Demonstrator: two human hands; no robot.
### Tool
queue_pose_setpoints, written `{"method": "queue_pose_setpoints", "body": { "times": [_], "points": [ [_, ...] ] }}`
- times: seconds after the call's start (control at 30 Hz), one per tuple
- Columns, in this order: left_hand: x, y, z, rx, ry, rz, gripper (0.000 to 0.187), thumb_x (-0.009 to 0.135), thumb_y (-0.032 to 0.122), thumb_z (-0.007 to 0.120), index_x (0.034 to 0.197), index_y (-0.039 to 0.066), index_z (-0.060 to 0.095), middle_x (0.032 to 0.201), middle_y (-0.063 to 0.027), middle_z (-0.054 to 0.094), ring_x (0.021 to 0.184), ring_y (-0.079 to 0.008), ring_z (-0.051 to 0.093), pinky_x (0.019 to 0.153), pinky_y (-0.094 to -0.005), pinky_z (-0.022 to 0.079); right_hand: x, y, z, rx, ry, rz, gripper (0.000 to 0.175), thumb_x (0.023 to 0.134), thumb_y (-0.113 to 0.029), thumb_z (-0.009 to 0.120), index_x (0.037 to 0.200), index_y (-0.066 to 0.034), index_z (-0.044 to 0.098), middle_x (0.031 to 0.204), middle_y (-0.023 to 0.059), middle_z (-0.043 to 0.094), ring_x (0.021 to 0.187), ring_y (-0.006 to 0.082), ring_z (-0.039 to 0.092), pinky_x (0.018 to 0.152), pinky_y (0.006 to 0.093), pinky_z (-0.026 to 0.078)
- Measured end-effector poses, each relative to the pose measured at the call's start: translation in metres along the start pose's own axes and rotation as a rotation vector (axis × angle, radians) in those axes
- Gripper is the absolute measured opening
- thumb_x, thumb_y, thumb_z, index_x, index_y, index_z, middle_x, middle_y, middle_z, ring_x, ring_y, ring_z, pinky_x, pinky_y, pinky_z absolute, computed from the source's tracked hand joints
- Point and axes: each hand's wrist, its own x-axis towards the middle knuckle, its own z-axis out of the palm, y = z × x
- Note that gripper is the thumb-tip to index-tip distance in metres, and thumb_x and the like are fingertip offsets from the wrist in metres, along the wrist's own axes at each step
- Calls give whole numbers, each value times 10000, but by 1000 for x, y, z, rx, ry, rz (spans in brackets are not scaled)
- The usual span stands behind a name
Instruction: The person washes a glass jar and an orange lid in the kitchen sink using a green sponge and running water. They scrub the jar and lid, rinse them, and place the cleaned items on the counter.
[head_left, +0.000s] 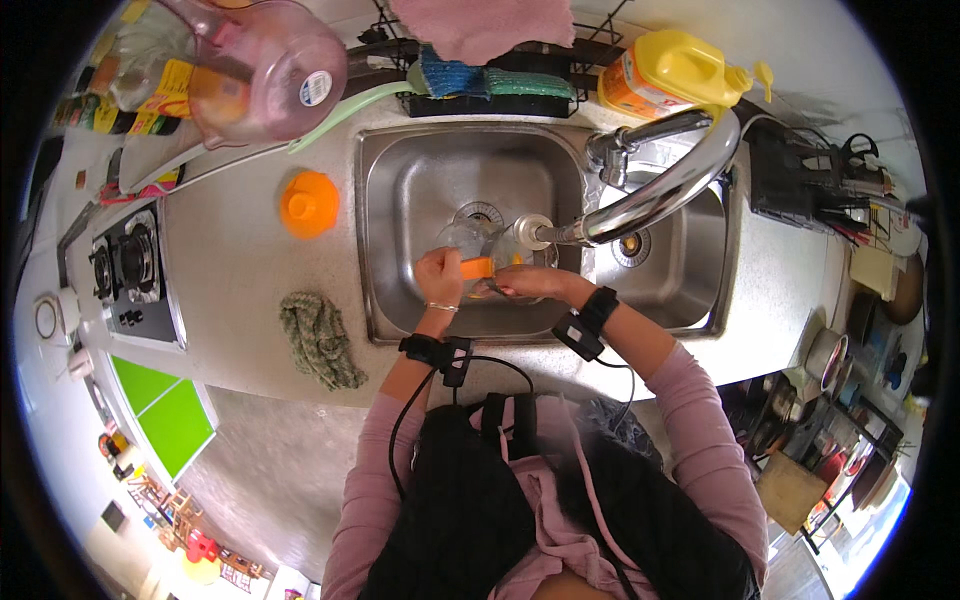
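Note:
Over the large basin of a stainless steel sink (480, 326), my left hand (440, 281) is closed around the orange handle (477, 268) of a clear pitcher-like vessel (517, 251). My right hand (532, 282) grips the vessel's near side, partly hiding it. The spout of the chrome faucet (664, 191) points at the vessel; whether water runs is hard to tell. An orange plastic lid (308, 204) lies on the counter left of the sink. Nearer me, a crumpled green-grey cloth (319, 340) rests on the counter.
Behind the sink, a black wire rack (487, 105) holds scrubbing brushes, beside a yellow jug (675, 71). A pinkish clear plastic container (274, 75) is at the upper left. Further left is a gas stove (127, 259). A knife holder (784, 176) stands right of the small basin.

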Motion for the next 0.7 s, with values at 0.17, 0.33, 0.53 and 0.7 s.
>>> {"method": "queue_pose_setpoints", "body": {
  "times": [0.17, 0.33, 0.53, 0.7],
  "points": [
    [1, 14, -5, -85, -262, 64, 285, 783, 97, 537, 576, -15, 376, 527, -86, 294, 481, -117, 313, 450, -341, 265, 19, 25, 20, -558, -456, 426, 375, 882, -406, 500, 881, -44, 598, 891, 116, 631, 827, 231, 579, 729, 399, 439],
    [5, 27, 6, -45, -230, 350, 244, 728, 130, 538, 557, -25, 460, 538, -195, 431, 452, -347, 451, 452, -419, 327, 18, 84, 48, -887, -337, 342, 410, 738, -438, 670, 988, -113, 690, 949, 76, 664, 844, 209, 626, 748, 410, 486],
    [12, 39, 3, -129, -258, 69, 221, 702, 110, 527, 536, -23, 466, 522, -199, 436, 431, -350, 466, 433, -418, 347, 46, 98, 36, 198, 42, 243, 212, 832, -180, 579, 987, -97, 698, 935, 137, 689, 844, 319, 647, 824, 429, 484],
    [18, 49, 0, -15, -321, 274, 228, 707, 113, 527, 533, -24, 475, 510, -193, 426, 411, -314, 463, 429, -412, 347, 16, 38, 19, -253, -97, 473, 194, 837, -175, 588, 981, -70, 666, 954, 161, 681, 862, 313, 643, 804, 414, 485]
  ]
}}
